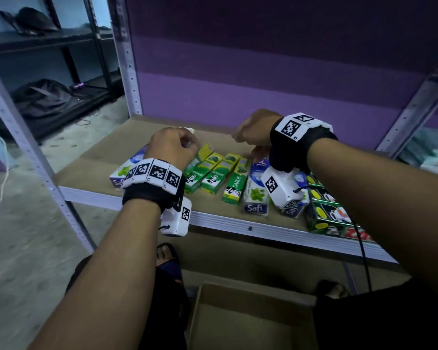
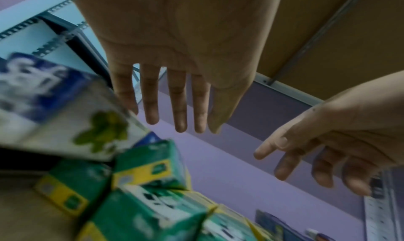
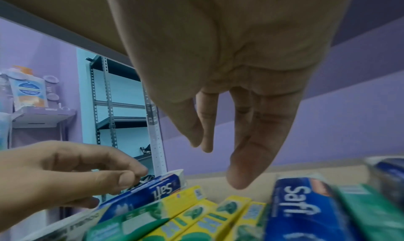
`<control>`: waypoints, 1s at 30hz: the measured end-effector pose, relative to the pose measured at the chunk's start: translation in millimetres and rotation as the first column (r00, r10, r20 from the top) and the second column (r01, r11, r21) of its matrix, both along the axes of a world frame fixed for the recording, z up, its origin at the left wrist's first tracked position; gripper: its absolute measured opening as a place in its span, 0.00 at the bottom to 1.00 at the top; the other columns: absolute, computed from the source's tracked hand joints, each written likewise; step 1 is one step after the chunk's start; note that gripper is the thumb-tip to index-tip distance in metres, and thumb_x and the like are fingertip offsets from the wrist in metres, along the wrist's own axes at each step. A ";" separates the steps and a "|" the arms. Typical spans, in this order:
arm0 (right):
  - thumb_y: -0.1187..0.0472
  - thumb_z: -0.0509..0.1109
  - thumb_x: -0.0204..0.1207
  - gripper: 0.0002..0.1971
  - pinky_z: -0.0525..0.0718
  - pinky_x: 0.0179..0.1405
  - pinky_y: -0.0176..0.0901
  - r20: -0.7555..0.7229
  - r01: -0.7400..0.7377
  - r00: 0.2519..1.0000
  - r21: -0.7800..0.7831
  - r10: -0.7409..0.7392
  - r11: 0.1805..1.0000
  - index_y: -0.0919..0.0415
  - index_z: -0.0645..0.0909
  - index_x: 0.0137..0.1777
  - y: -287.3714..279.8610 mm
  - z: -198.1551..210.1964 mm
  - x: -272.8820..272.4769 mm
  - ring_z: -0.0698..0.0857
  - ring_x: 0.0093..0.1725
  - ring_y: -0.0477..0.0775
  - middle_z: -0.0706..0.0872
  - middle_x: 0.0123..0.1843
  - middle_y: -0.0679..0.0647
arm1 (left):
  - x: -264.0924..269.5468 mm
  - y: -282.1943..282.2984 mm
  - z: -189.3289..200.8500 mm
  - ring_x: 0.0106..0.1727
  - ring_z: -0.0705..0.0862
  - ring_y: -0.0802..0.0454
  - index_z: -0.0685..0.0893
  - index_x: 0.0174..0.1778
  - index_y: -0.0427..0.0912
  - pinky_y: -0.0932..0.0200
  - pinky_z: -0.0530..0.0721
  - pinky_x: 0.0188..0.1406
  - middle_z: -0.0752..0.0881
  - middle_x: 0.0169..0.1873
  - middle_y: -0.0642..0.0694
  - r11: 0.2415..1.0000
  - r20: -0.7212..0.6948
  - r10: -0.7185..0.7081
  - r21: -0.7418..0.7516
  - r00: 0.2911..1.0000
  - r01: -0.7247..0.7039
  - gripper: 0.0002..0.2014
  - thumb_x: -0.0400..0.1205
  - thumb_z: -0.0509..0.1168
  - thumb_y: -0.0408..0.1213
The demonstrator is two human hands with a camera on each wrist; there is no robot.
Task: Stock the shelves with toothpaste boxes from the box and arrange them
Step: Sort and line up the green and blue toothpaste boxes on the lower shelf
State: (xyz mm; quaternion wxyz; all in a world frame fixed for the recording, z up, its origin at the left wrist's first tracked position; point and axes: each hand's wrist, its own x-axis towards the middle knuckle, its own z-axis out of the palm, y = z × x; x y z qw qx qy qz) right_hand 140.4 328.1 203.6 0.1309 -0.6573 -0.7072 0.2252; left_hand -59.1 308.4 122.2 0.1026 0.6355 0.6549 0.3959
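A: Toothpaste boxes (image 1: 214, 173) lie flat in a loose row on the shelf (image 1: 91, 170); some skewed.

B: Hands?

A: Left hand (image 2: 174, 82) and right hand (image 3: 229, 89) hover above, fingers loose, holding nothing. Cardboard box (image 1: 250, 322) sits below on the floor.

B: Advice?

A: Likely best to square the ends, nudging boxes side to side, brands grouped.

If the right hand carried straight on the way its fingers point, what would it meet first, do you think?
Probably the blue Safi box lying flat on the shelf. The right hand hangs open, fingers pointing down just above that box's far end. Depth is unclear, so the bare shelf just behind it is possible.
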 end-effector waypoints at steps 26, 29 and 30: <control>0.58 0.72 0.76 0.13 0.91 0.52 0.62 0.154 0.041 0.988 -0.089 -0.027 0.995 0.62 0.88 0.57 -30.8 -24.7 102.2 0.88 0.45 0.57 0.91 0.49 0.57 | 101.0 -18.5 -3.7 0.63 0.83 0.44 0.87 0.66 0.52 0.59 0.78 0.61 0.83 0.66 0.44 0.898 -0.325 -0.374 -0.362 0.868 0.251 0.16 0.82 0.68 0.42; 0.54 0.76 0.76 0.12 0.89 0.50 0.48 0.253 -0.039 0.966 -0.067 0.055 0.997 0.53 0.89 0.58 -32.1 -28.5 95.8 0.88 0.51 0.54 0.90 0.53 0.50 | 99.3 -18.3 -2.3 0.65 0.83 0.45 0.85 0.67 0.52 0.56 0.80 0.65 0.82 0.68 0.45 0.900 -0.334 -0.359 -0.372 0.871 0.228 0.18 0.81 0.69 0.43; 0.52 0.76 0.75 0.13 0.88 0.50 0.48 0.276 -0.055 0.959 -0.071 0.072 0.996 0.52 0.89 0.59 -32.3 -30.7 93.7 0.87 0.51 0.53 0.90 0.55 0.49 | 98.7 -18.3 -1.9 0.65 0.82 0.46 0.85 0.68 0.52 0.55 0.80 0.65 0.82 0.68 0.45 0.899 -0.339 -0.358 -0.377 0.870 0.223 0.18 0.80 0.70 0.45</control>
